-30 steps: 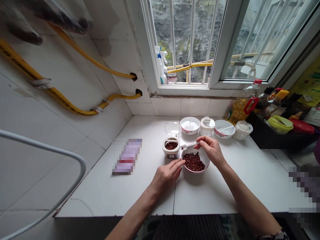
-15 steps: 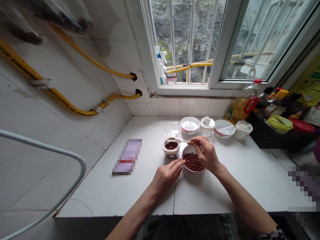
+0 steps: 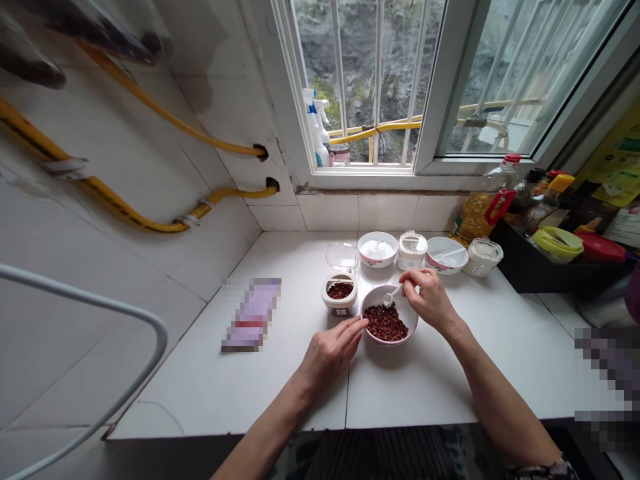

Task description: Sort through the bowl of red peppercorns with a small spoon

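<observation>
One spoon (image 3: 389, 299) is pinched by right hand (image 3: 430, 298); flat left hand (image 3: 332, 348) seemingly touches bowl (image 3: 371, 297).

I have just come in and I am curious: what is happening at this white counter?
A person is working over a bowl of dark reddish grains. The right hand holds a small white spoon, its head inside the bowl. The left hand is at the bowl's left rim. Left of the bowl stands an open jar with similar contents, its clear lid raised.
</observation>
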The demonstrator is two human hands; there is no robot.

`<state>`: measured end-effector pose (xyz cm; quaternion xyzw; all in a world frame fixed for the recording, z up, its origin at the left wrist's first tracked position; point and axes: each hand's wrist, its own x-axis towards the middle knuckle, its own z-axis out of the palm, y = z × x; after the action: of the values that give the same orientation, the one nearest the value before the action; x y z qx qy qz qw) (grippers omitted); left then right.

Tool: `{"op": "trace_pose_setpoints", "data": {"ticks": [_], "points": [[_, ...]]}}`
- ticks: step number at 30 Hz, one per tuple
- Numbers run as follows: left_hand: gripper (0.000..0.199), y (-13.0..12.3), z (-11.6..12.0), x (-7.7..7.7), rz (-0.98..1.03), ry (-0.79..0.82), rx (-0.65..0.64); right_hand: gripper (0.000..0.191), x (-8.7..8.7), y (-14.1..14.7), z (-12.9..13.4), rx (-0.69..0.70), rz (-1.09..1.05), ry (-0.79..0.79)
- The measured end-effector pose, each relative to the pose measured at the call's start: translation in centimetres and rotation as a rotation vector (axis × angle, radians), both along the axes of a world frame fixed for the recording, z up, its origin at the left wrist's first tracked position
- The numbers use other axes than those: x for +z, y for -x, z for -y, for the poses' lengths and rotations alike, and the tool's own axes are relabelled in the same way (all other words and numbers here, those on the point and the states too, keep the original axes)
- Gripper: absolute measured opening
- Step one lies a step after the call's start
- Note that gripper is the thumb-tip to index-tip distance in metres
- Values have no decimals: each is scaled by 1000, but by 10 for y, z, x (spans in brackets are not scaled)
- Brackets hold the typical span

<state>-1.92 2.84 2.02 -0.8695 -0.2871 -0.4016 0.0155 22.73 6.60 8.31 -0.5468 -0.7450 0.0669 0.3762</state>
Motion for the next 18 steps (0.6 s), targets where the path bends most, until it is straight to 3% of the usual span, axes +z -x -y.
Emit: {"op": "trace_pose_setpoints", "data": {"ticks": [7,18], "points": [[28,0,-1,-2,7,3,-1,20,-8,14,2,96,87,60],[30,1,-2,-6,7,5,-5,18,3,11,3,102,-321,223]]}}
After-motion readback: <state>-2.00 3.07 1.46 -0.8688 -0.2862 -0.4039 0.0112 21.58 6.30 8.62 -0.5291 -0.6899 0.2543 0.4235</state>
